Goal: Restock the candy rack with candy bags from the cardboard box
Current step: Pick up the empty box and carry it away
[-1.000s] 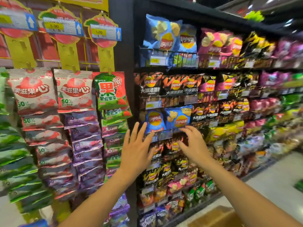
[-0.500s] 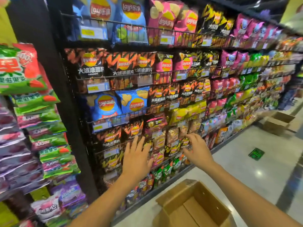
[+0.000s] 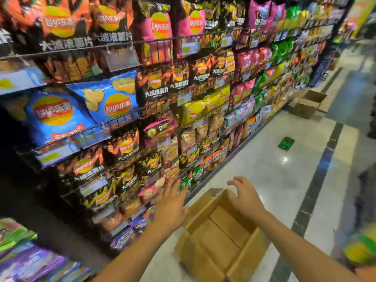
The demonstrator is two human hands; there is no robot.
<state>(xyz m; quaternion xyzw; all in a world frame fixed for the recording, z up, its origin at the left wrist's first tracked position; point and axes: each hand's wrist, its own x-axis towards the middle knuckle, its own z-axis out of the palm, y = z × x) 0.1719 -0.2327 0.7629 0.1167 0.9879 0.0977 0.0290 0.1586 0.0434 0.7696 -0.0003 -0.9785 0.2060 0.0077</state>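
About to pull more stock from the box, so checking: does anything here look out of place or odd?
Yes. The near cardboard box shows only its bare bottom flaps, with no stock visible inside. A small green item lies alone on the aisle floor, away from the shelves. I cannot tell whether it is a packet or a sticker.

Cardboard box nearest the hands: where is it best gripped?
Probably by its opposite side walls, from above: the cardboard box stands open-topped on the floor with rims exposed, left hand and right hand open near either side.
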